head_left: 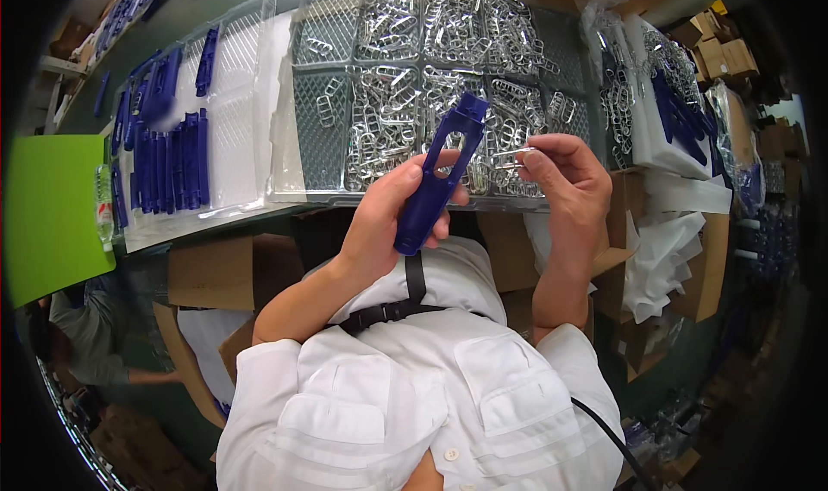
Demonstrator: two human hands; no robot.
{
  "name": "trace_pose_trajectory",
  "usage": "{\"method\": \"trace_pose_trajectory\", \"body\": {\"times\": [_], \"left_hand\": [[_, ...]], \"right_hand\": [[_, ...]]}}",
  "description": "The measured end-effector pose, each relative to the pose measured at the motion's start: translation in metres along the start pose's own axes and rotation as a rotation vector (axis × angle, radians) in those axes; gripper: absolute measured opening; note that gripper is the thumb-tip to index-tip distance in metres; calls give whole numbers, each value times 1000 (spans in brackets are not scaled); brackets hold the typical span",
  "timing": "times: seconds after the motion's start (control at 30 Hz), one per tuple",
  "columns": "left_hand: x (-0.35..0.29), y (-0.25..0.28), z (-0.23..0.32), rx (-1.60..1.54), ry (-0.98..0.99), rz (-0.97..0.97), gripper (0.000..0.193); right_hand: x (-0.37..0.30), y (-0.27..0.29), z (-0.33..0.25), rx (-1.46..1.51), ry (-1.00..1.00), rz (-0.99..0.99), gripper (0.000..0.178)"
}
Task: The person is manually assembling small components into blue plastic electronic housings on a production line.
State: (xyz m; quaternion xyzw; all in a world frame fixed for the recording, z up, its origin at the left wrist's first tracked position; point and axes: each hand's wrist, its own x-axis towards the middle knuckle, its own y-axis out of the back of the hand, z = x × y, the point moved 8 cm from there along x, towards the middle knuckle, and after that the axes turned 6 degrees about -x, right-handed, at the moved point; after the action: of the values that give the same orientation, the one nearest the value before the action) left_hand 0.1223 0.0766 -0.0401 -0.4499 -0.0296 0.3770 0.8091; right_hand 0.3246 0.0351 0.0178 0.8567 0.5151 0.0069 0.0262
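My left hand [386, 204] is wrapped round a long dark blue plastic handle part [421, 215], tilted with its narrow end up and to the right. Two openings show in its upper half. To the right of it, my right hand [567, 176] pinches a small shiny metal frame piece [511, 157] between thumb and fingertips, apart from the blue part. Beyond both hands stands a clear compartment tray [321, 153], with heaps of similar silver metal pieces [388, 103] in several sections.
At the left, another clear tray [246, 98] holds several blue plastic parts [172, 165]. A plastic bottle [104, 206] stands beside a green panel [53, 215]. More metal and blue pieces lie at the right. Cardboard boxes [211, 273] sit below the table edge. Another person [95, 336] is at the lower left.
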Motion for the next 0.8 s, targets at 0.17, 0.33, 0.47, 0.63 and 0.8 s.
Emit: {"method": "trace_pose_trajectory", "body": {"times": [0.17,0.33,0.47,0.63,0.8], "left_hand": [[-21,9,-5,40,9,19,67],[-39,15,-5,159,-69,18,59],[-45,19,-2,259,-192,34,53],[-53,20,6,346,-255,55,49],[-57,18,10,454,-271,20,49]], "right_hand": [[-5,-24,-11,-23,144,-162,19],[-27,-68,-63,-443,485,-233,24],[-34,-86,-66,-681,567,-260,18],[-37,-104,-77,-783,755,-282,15],[-34,-111,-61,-752,641,-335,12]]}}
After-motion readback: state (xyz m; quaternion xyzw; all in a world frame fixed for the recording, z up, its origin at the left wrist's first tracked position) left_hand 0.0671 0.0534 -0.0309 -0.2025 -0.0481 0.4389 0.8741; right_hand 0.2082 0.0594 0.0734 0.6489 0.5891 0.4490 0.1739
